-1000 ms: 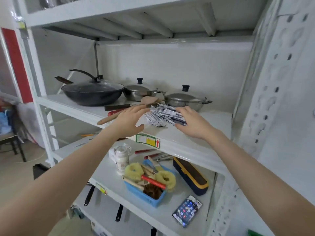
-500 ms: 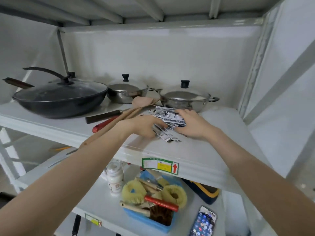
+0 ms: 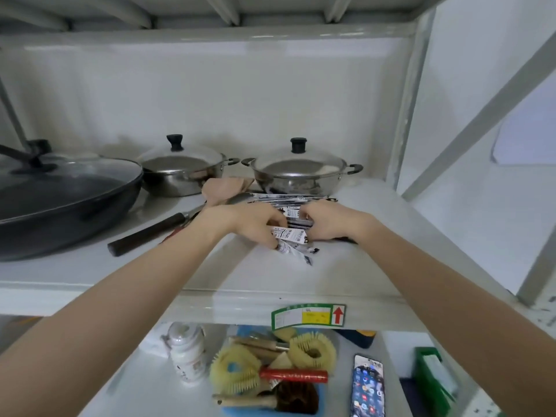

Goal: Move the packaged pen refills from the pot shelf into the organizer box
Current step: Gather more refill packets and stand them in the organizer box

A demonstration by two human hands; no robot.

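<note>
A pile of packaged pen refills (image 3: pixel 292 235), thin black-and-white packets, lies on the white pot shelf (image 3: pixel 370 266) in front of the right steel pot. My left hand (image 3: pixel 249 225) curls over the pile's left side with its fingertips on the packets. My right hand (image 3: pixel 328 224) closes on the right side. The two hands press the pile between them. Several packets stick out toward me below the fingers, and others lie flat behind the hands. A dark blue and yellow box (image 3: pixel 358 338) shows partly on the shelf below.
A black wok with a glass lid (image 3: pixel 60 191) sits at the left, with two lidded steel pots (image 3: pixel 180 170) (image 3: pixel 301 173) behind. Wooden-handled utensils (image 3: pixel 147 233) lie left of the pile. Below are a blue basket of brushes (image 3: pixel 270 377), a white bottle (image 3: pixel 186 353), a phone (image 3: pixel 367 386) and a green box (image 3: pixel 433 377).
The view has moved closer to the pot shelf. Both hands have drawn together from the sides of the pile and now close on the packets.
</note>
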